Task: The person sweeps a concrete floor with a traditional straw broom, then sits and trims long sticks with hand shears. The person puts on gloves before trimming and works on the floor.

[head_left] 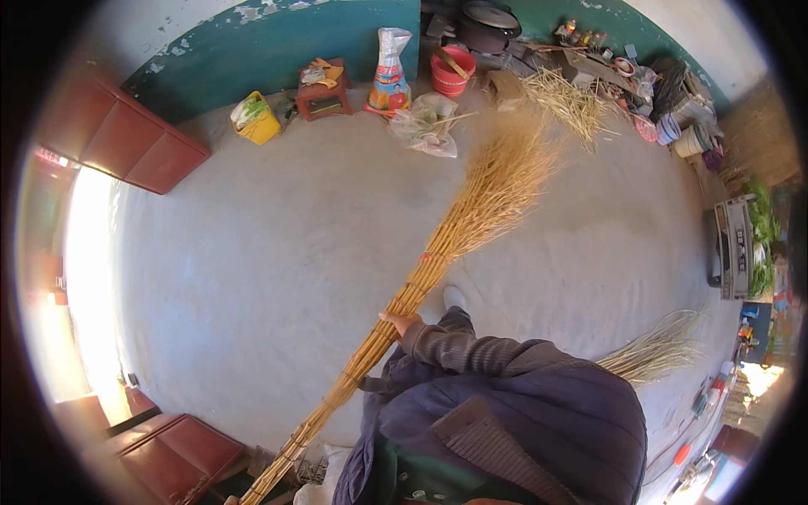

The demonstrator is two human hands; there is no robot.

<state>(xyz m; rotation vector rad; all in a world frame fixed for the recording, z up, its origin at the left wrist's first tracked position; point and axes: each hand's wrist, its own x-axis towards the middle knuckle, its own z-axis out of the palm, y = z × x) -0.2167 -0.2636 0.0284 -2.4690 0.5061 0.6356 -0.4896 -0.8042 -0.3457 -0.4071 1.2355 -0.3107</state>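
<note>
Rural broom-making yard — straw pile; concrete floor; buckets.

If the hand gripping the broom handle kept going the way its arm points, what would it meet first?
Hedged: the hand, apparently the right, points left across the broom handle. Beyond lies bare concrete floor; the way looks free, depth unclear.

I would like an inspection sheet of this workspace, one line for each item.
Surface: grey concrete floor, dusty, mostly bare.
Job's things: long straw broom, lying diagonally, bristles toward the far wall.
Clutter: yellow box, red stool, printed bag, red bucket, black pot, loose straw, second straw bundle.
Hands: one hand grips the broom handle; which hand it is cannot be told; the other is not seen.
Cables: nothing seen.
Surroundings: teal-and-white wall, red cabinets, bright doorway at left.
</note>
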